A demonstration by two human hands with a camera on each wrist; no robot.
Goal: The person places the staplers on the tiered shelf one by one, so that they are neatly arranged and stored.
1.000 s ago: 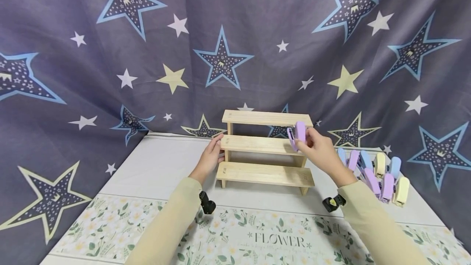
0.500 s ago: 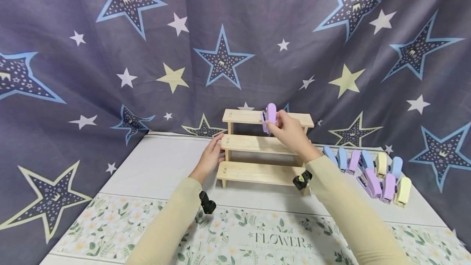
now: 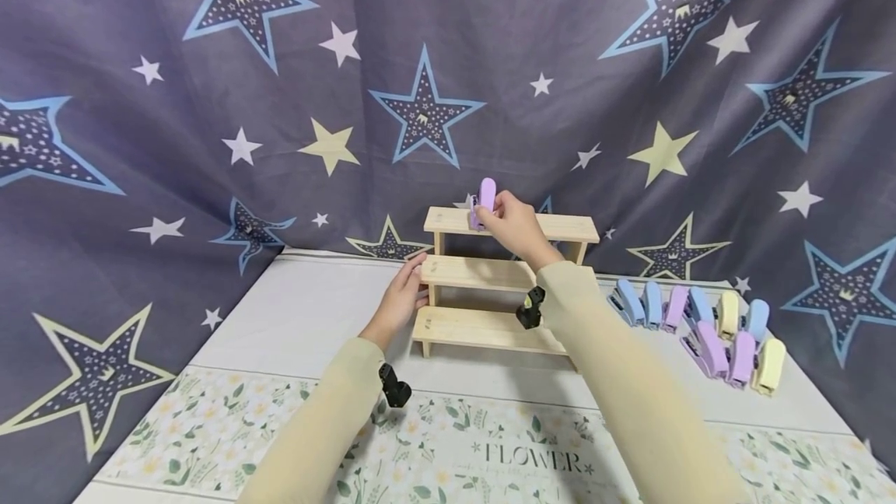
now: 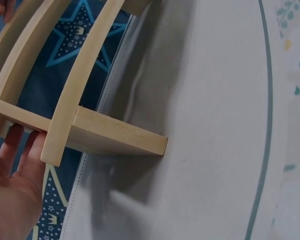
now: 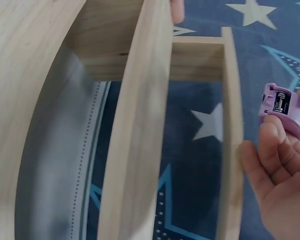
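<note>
A three-tier wooden display stand [image 3: 490, 330] stands on the table. My left hand [image 3: 397, 303] grips the left end of its middle shelf; the left wrist view shows the fingers [image 4: 34, 147] against the side support and shelf edge. Over the left part of the top shelf [image 3: 574, 227], my right hand [image 3: 518, 228] pinches a purple stapler [image 3: 488, 194] between thumb and fingers. The right wrist view shows the underside of the stapler [image 5: 281, 102] with its metal spring part, close to the top shelf's edge. Whether the stapler touches the shelf I cannot tell.
Several blue, purple and cream staplers [image 3: 710, 348] stand in a cluster on the table's right side. A dark star-patterned cloth [image 3: 294, 99] hangs behind the stand. Across the front of the white table lies a flower-print band [image 3: 210, 426] lettered FLOWER.
My right hand has carried the purple stapler leftward and up, from the right end of the middle shelf to above the top shelf. The left hand has kept its place on the stand.
</note>
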